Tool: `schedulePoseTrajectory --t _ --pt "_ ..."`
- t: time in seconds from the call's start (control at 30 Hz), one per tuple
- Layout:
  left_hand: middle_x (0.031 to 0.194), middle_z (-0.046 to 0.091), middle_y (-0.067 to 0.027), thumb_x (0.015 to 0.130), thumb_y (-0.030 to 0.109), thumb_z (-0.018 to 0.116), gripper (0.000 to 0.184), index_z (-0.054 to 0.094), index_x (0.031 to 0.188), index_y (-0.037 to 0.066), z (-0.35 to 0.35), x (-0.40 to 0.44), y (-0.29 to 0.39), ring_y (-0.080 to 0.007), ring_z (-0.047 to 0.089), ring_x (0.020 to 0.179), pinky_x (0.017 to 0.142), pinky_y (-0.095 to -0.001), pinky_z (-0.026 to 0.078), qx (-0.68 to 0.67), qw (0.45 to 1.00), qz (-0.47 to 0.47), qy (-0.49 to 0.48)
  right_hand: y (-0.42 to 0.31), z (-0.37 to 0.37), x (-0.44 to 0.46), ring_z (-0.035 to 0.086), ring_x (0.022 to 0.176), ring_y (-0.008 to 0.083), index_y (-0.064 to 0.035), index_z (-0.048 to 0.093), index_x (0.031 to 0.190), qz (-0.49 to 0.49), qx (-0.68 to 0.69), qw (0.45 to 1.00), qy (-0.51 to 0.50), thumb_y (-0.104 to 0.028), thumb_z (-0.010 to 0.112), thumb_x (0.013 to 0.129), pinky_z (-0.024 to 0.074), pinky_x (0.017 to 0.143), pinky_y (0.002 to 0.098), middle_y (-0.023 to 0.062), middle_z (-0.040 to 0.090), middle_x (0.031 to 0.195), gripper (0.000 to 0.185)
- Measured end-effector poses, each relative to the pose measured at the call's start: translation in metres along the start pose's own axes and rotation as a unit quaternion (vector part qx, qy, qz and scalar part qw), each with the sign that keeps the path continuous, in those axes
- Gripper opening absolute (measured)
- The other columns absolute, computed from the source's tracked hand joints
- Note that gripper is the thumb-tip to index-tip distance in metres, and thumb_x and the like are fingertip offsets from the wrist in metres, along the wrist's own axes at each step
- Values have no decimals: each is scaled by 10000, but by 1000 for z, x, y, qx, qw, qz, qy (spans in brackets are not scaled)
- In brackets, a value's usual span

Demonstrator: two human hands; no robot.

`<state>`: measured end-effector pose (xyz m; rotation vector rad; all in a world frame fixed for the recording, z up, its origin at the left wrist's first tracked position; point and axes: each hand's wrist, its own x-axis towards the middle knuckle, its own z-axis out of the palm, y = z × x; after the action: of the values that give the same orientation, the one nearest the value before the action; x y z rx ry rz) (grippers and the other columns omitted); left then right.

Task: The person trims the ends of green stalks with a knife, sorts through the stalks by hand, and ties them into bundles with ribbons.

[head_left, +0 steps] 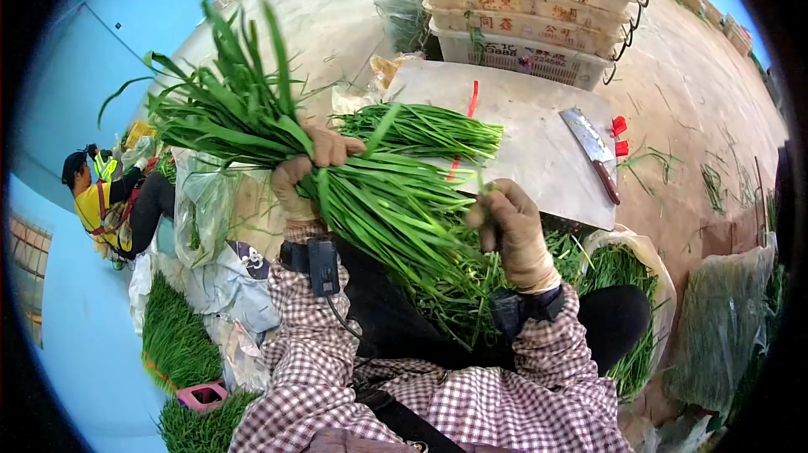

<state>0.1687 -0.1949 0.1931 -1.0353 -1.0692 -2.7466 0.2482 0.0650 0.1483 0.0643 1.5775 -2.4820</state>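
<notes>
My left hand (313,163), in a pale glove, is wrapped around a thick bunch of garlic chives (383,205). Its loose leaf tips fan out to the upper left and its cut ends point right. Close to those ends my gloved right hand (512,230) is closed, thumb and finger pinched on a thin green blade. Behind the held bunch, another bunch of chives (429,129) lies on a metal-grey board (539,158), across a red strip (473,100). A knife with a wooden handle (604,180) rests at the board's right side.
Stacked white crates (530,24) stand behind the board. More chives lie in my lap, in an open bag (627,302) at right and in a pile (177,331) at left. Red ties (620,137) sit beside the knife. A person (114,201) sits at far left.
</notes>
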Motion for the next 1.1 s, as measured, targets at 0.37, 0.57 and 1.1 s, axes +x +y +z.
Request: schedulePoseTrajectory --t 0.37,0.57,1.1 --pt "722 398 68 865 113 590 388 500 1241 102 -53 -4 82 -93 442 709 952 -318 380 -174 973 144 -41 109 -175 -14 664 803 239 -76 661 1077 143 -538 829 52 -233 670 891 532 707 350 85 694 889 243" --pt "756 465 75 851 110 627 368 501 1197 108 -29 7 81 -90 513 739 915 -332 423 -171 970 160 -67 36 -72 -1 664 953 288 -97 701 1079 -99 -518 844 98 -237 760 801 522 831 356 113 686 1047 317" --pt "742 299 31 814 41 615 412 466 1199 25 33 55 30 -125 356 702 763 -300 382 -121 989 27 84 61 -174 7 672 922 242 -112 691 1078 -37 -444 875 188 -222 671 884 536 804 337 106 694 1075 224"
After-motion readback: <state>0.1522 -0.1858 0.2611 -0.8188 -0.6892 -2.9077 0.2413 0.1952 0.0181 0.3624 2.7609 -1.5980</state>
